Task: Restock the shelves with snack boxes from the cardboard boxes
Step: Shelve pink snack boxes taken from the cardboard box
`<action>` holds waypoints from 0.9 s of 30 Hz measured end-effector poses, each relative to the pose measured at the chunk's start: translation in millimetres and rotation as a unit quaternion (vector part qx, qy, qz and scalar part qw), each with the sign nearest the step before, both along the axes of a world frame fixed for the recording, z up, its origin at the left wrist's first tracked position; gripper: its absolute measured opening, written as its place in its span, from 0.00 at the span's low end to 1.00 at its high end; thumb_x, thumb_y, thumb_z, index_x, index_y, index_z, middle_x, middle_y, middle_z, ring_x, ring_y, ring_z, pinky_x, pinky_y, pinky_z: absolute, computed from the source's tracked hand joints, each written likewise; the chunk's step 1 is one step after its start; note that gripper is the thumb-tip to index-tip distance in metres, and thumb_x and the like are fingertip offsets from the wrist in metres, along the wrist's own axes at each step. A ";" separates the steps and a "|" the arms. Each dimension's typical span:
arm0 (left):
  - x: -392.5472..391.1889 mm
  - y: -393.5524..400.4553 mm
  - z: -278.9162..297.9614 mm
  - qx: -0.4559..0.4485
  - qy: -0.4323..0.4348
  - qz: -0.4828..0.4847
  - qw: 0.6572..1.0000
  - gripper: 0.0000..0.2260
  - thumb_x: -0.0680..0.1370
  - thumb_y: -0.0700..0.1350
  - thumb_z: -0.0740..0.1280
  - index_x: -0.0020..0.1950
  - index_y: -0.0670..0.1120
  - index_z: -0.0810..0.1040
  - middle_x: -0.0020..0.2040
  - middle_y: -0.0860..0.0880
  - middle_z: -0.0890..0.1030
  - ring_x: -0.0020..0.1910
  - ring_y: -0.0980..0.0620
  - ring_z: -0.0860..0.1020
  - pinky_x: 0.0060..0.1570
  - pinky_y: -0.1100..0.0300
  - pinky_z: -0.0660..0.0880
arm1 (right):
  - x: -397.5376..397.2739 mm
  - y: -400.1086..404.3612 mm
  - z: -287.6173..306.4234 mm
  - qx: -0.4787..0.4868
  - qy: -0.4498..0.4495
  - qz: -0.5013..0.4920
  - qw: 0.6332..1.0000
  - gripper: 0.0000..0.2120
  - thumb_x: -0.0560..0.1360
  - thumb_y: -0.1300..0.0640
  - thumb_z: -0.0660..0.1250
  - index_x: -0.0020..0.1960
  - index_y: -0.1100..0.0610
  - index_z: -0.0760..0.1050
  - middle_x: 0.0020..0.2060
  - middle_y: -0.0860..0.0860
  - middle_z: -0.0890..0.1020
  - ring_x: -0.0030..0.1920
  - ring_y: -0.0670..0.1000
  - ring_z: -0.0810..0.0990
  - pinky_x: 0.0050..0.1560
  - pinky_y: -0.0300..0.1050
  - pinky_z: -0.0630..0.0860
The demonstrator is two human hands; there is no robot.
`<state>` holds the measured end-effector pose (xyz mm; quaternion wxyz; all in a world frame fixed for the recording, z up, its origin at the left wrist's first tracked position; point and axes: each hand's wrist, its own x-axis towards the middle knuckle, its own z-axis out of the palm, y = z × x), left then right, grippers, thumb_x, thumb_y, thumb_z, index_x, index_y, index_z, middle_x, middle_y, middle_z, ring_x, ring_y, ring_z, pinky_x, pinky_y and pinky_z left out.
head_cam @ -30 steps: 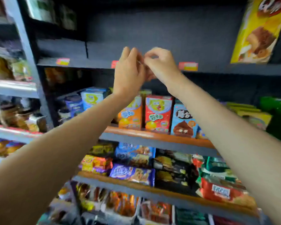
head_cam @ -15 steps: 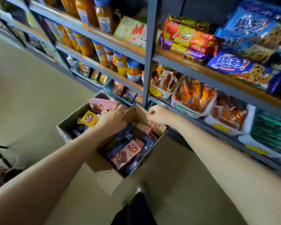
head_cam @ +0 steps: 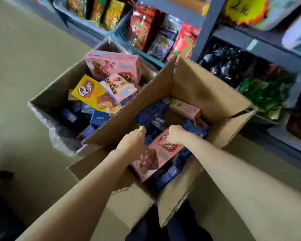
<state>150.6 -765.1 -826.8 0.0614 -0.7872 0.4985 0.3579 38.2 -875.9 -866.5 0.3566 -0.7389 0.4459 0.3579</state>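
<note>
Both hands down inside the near cardboard box [head_cam: 207, 94] on the floor. Right hand [head_cam: 175, 134] has its grip curled over the top edge of a pink snack box [head_cam: 155, 159] lying tilted on dark blue packs. Left hand [head_cam: 133, 142] sits at that box's left edge, fingers pointing down into the carton; can't tell whether its grip is on anything. Second cardboard box [head_cam: 49, 98] touching on the left holds a yellow snack box [head_cam: 90, 93] and a bigger pink box [head_cam: 116, 65]. Shelves [head_cam: 261, 51] just behind, with bagged snacks in the bottom bins.
</note>
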 end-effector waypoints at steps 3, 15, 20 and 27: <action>-0.5 -6.9 -65.3 0.027 0.001 -0.014 1.000 0.19 0.76 0.43 0.63 0.65 0.39 0.64 0.58 0.40 0.76 0.58 0.38 0.75 0.52 0.51 0.71 | 6.1 -8.6 -68.9 -0.022 0.060 0.021 0.998 0.41 0.69 0.37 0.69 0.72 0.62 0.63 0.70 0.58 0.67 0.69 0.59 0.68 0.66 0.49 0.69; 6.7 -27.7 -102.6 0.148 0.088 -0.047 0.984 0.25 0.76 0.43 0.66 0.70 0.43 0.61 0.62 0.41 0.74 0.61 0.42 0.74 0.56 0.55 0.72 | 20.4 -26.3 -79.9 0.099 0.044 -0.066 0.992 0.39 0.70 0.46 0.72 0.72 0.64 0.62 0.66 0.58 0.72 0.64 0.57 0.74 0.63 0.49 0.72; 19.8 -40.3 -14.8 0.208 0.123 -0.105 0.965 0.26 0.72 0.44 0.72 0.67 0.42 0.69 0.64 0.46 0.74 0.62 0.44 0.74 0.62 0.55 0.70 | 35.2 -34.5 28.3 0.010 0.003 0.016 1.000 0.43 0.66 0.44 0.75 0.71 0.64 0.62 0.66 0.59 0.72 0.62 0.58 0.74 0.57 0.48 0.73; 16.0 -76.9 221.0 0.153 0.188 -0.074 0.967 0.21 0.74 0.43 0.71 0.65 0.43 0.72 0.61 0.46 0.74 0.59 0.48 0.74 0.48 0.63 0.74 | 28.2 -75.6 312.0 -0.006 -0.008 0.152 0.988 0.32 0.66 0.44 0.75 0.66 0.55 0.73 0.56 0.47 0.76 0.55 0.50 0.77 0.57 0.44 0.75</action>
